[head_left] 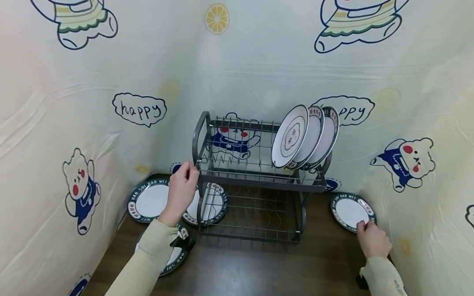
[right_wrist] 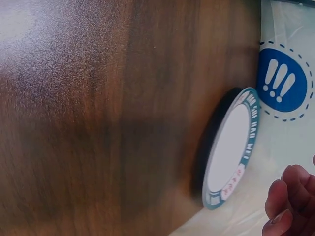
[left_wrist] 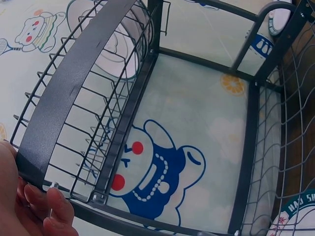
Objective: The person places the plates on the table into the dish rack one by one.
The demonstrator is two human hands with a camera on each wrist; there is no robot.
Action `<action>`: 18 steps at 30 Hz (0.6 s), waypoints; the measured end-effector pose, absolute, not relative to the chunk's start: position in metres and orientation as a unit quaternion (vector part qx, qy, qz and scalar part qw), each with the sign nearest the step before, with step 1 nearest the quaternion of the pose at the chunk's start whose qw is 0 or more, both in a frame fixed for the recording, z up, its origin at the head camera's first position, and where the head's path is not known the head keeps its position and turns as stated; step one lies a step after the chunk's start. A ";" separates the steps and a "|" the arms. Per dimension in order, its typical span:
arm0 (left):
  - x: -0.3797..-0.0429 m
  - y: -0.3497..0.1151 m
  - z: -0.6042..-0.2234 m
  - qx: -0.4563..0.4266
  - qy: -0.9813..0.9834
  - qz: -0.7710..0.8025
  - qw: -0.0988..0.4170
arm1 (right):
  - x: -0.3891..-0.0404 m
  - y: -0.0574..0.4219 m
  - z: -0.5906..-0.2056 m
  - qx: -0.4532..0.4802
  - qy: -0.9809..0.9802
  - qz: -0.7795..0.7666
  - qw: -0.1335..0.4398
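At the upper tier's left front corner, my left hand [head_left: 182, 190] grips the dark metal frame of a two-tier dish rack [head_left: 259, 183]. Its curled fingers [left_wrist: 59, 209] show at the frame's end in the left wrist view. My right hand [head_left: 373, 240] is beside a white plate with a green lettered rim [head_left: 351, 211], right of the rack; its fingertips overlap the rim in the head view. In the right wrist view, loosely bent, empty fingers [right_wrist: 290, 201] appear apart from that plate [right_wrist: 230, 147]. Several plates [head_left: 291, 137] stand on edge at the upper tier's right end.
More green-rimmed plates lie at the left: one by the wall [head_left: 149, 201], one behind the rack's lower left end [head_left: 214, 204], one partly under my left forearm [head_left: 172, 264]. A patterned cloth [head_left: 265, 43] surrounds the brown wooden table [head_left: 255, 272] at the back and sides.
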State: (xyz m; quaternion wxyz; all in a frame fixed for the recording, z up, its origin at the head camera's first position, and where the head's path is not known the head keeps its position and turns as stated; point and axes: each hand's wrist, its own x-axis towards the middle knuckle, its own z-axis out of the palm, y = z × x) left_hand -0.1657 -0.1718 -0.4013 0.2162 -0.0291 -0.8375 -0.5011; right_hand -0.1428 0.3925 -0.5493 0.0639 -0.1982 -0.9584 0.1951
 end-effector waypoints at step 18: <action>-0.164 -0.172 -0.401 -0.027 -0.835 -0.503 0.219 | -0.151 0.407 -0.582 -0.245 -0.943 0.224 -0.003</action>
